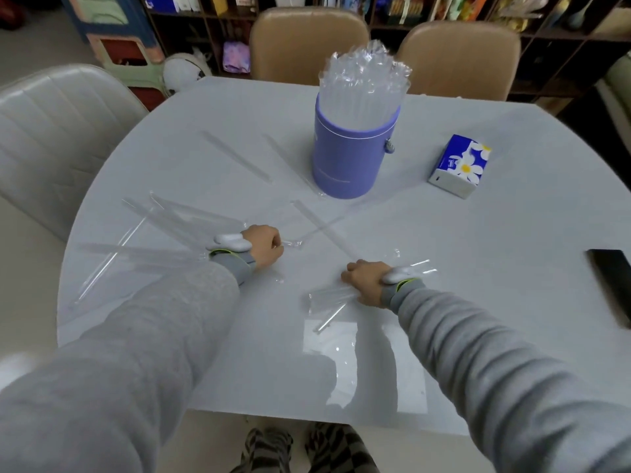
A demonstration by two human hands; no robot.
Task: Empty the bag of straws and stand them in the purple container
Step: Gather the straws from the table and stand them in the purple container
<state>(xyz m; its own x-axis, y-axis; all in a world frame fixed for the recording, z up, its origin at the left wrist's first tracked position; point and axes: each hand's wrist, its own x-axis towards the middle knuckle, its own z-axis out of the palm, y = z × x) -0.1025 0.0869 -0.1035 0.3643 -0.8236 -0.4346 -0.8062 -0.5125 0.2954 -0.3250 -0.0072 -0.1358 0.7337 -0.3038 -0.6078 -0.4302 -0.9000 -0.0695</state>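
Note:
The purple container (348, 155) stands upright at the table's middle back, packed with clear wrapped straws (363, 80) that stick out of its top. More clear straws (164, 227) lie scattered on the table to the left and centre. My left hand (263, 244) is curled around the end of a straw (292, 244). My right hand (367, 281) grips a small bundle of straws (329, 297) lying across the table. The flat, clear bag (365, 356) lies near the front edge.
A blue tissue pack (459, 165) sits right of the container. A black phone (614, 285) lies at the table's right edge. Chairs (307, 42) stand at the far side and the left, with shelves behind them.

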